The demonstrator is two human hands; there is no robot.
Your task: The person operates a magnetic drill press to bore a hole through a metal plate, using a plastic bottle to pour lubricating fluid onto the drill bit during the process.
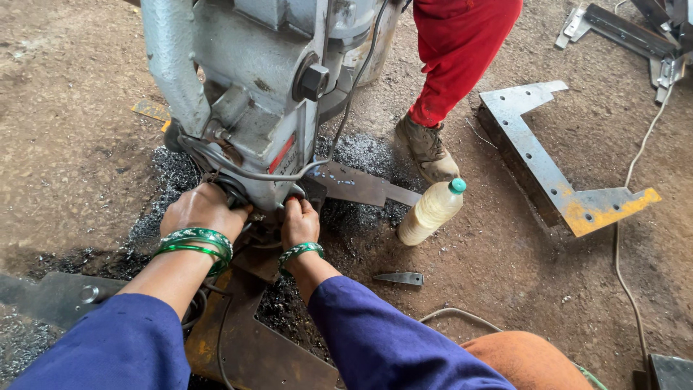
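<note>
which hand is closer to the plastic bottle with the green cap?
Right. The right hand grips the base of the grey machine, with the bottle lying on the ground off to its right. The left hand is further away, on the machine's far side.

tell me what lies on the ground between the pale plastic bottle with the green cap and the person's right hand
In the head view, dark metal shavings on the dirt floor fill the stretch between the bottle and the right hand; a flat rusty steel plate runs just above it.
</note>
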